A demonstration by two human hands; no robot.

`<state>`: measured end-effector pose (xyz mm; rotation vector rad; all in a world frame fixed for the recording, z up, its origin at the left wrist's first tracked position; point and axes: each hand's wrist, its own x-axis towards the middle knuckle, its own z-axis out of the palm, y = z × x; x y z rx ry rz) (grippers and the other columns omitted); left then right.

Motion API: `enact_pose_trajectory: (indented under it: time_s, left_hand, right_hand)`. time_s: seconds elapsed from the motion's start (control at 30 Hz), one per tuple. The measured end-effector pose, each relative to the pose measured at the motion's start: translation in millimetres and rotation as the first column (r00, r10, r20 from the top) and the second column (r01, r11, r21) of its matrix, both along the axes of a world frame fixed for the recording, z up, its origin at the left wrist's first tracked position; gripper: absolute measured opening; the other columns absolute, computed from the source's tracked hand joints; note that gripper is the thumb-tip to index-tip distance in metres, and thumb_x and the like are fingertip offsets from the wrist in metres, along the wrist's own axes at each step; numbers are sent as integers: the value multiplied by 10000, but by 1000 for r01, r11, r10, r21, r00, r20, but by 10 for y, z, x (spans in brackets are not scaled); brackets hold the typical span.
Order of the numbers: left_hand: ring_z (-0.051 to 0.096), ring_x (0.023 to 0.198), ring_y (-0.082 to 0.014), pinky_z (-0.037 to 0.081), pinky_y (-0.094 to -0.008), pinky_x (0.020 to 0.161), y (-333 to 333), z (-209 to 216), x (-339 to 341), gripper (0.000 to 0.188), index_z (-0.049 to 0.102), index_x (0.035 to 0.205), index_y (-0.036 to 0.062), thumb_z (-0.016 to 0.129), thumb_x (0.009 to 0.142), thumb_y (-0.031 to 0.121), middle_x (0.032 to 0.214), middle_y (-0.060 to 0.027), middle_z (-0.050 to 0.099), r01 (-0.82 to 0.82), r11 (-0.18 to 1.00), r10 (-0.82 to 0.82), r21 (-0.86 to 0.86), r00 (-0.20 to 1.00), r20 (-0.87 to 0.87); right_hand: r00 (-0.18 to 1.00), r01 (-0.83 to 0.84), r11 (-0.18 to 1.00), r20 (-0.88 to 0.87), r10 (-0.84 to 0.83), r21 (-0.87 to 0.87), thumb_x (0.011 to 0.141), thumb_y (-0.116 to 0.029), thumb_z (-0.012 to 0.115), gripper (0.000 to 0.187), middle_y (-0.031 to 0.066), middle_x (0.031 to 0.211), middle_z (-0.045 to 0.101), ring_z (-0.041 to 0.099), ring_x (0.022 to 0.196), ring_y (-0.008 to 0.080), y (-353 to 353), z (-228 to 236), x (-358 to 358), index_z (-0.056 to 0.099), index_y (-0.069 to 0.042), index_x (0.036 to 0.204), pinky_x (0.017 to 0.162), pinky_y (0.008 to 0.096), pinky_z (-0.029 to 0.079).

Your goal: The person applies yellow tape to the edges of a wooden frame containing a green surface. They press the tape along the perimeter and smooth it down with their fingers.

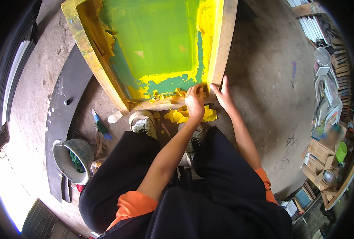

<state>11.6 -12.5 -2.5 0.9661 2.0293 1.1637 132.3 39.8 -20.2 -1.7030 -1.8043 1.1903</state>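
A screen-printing frame (221,44) with wooden rails stands tilted in front of me, its mesh green and smeared with yellow along the edges. My left hand (195,101) is at the lower right inner corner, fingers bent and drawn together; what they pinch is hidden. Torn yellow bits (155,95) cling along the bottom rail beside it. Against the outer right rail rests my right hand (226,96), thumb and fingers apart, touching the wood near its lower end. Crumpled yellow scraps (181,115) lie on the floor below the frame, near my shoes.
A grey bucket (71,159) with green cloth inside stands at left, beside a dark curved board (61,119). A blue-handled tool (101,125) and a small whitish piece (114,116) lie near my left shoe (143,121). Cardboard boxes (318,153) and clutter line the right side.
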Motion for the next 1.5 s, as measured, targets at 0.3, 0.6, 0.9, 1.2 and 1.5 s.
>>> enact_pose_trajectory:
  time_s: [0.3,0.6,0.9,1.2,1.5]
  left_hand:
    - [589,786,-301,447,-352,722,7,-83,108,139,617,840,9,607,774,131,848,-150,616,-123,992,124,-27,992,34]
    - [578,736,-294,449,-353,669,16,-67,-13,143,635,849,57,627,764,172,816,-112,607,-6,999,1,-31,984,-177]
    - [545,695,-250,434,-348,620,72,-164,81,90,570,739,102,641,714,153,731,-61,546,-58,995,83,80,932,-353]
    - [530,743,-229,421,-328,635,52,-205,39,92,560,768,110,628,714,140,744,-53,546,52,993,-4,110,920,-392]
    - [571,722,-288,446,-364,641,56,-122,73,112,596,816,50,627,749,134,768,-106,598,-27,998,39,49,961,-275]
  right_hand:
    - [1000,13,1000,-7,-13,-13,832,-381,568,821,308,1361,206,224,1287,353,-14,73,-85,133,117,1316,1047,374,214]
    - [999,21,997,-28,-23,-78,818,-426,572,867,300,1369,200,207,1295,349,9,46,-20,119,112,1325,1050,374,207]
    - [997,44,997,-54,-47,-62,816,-422,578,864,299,1359,227,235,1284,346,-4,15,-45,127,113,1323,1040,370,224]
    - [996,48,997,-68,-52,-60,816,-396,591,853,306,1337,265,274,1264,352,-1,57,-52,135,123,1316,1025,370,248]
    - [994,55,993,-91,-65,-104,820,-406,581,849,292,1369,208,217,1293,335,-5,52,-61,132,109,1324,1044,367,216]
